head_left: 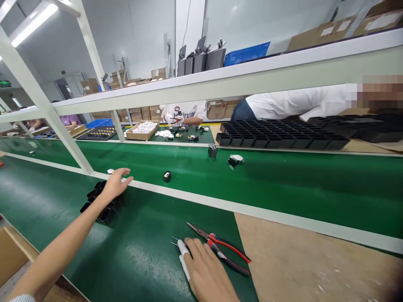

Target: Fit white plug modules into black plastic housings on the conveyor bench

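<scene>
My left hand (117, 183) reaches out over a cluster of black open-topped housings (107, 214), its fingers apart and nothing in them. Just beyond it a small white part (111, 171) lies at the belt's near rail. My right hand (206, 268) rests low over the green bench, white covers on its thumb and forefinger. Two thin metal tips of tweezers (174, 241) stick out past those fingers; the rest is hidden by the hand. Beside it lie red-and-black long-nose pliers (217, 247), slightly spread.
A green conveyor (299, 188) carries a small black housing (167, 176), a dark grey housing (212, 150) and a white-topped part (235, 160). Rows of black trays (283, 134) stand beyond. A shelf beam (201, 86) and post (67, 138) cross the view. Two co-workers are opposite.
</scene>
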`<state>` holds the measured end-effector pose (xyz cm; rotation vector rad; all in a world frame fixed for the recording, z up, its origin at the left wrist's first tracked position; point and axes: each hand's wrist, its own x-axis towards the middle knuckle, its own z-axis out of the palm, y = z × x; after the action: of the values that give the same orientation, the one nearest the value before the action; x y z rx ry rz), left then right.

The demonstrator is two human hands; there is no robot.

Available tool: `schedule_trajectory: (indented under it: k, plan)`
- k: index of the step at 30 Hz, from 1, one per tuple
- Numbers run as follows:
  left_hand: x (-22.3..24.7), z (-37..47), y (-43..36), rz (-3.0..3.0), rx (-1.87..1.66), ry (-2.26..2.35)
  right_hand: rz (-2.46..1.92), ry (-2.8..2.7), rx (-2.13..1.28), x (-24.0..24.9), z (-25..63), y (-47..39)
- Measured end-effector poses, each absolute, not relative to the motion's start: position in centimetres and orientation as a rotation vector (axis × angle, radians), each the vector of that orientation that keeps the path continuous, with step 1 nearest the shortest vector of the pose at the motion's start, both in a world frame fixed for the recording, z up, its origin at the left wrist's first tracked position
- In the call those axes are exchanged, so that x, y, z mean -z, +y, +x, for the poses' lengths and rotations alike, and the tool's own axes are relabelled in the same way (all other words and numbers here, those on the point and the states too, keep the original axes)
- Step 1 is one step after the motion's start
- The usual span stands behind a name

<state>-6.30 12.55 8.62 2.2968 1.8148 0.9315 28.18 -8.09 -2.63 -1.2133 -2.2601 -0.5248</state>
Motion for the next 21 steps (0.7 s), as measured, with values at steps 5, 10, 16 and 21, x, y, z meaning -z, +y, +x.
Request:
schedule_trajectory:
  k: [5, 10, 16, 21]
  plan:
    - [-10.8, -13.9, 15.2, 2.169, -0.696, 2.151, -1.332, -2.298, 0.611, 2.9, 29.5, -7.6]
    - [-10.4, -16.6, 18.5, 1.999, -0.347, 2.315, -1.346, -2.287, 0.597, 3.2, 30.5, -7.4]
    - [-9.4, -14.1, 21.7, 1.925, -0.11, 2.289, -1.363, -2.275, 0.558, 2.9, 30.4, -7.4]
    - [-9.4, -9.0, 21.9, 2.049, -0.134, 2.137, -1.378, -2.264, 0.54, 2.5, 30.5, -7.5]
